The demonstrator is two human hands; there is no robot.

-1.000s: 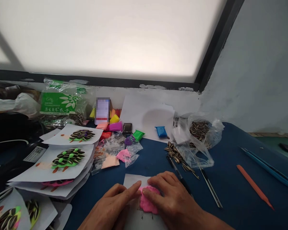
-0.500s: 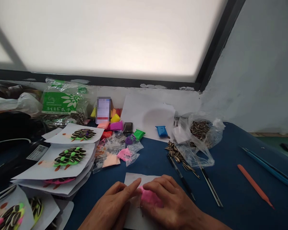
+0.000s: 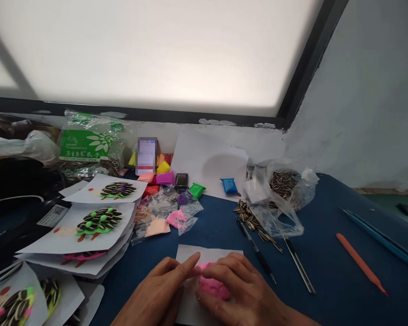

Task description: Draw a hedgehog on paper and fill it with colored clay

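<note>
A flattened lump of pink modelling clay (image 3: 213, 290) lies on a white sheet of paper (image 3: 190, 251) near the table's front edge. My right hand (image 3: 245, 287) is bent over the clay, its fingers along the far right side and its thumb at the near edge. From the left, my left hand (image 3: 156, 290) reaches in with its fingertips against the clay's left edge; its index finger is straighter, and its lower fingers are partly hidden. Shallow dents mark the pink surface.
At left are a stack of seed-and-clay hedgehog cards (image 3: 98, 222) and a green-labelled seed bag (image 3: 88, 140). Clay packets (image 3: 158, 226) lie ahead. Right of the paper are loose sunflower seeds (image 3: 248, 215), a pen (image 3: 258, 253), tweezers (image 3: 299, 267) and an orange tool (image 3: 362, 265).
My right fingers have shifted slightly over the pink clay, and more of its dented surface shows. My left hand has barely moved.
</note>
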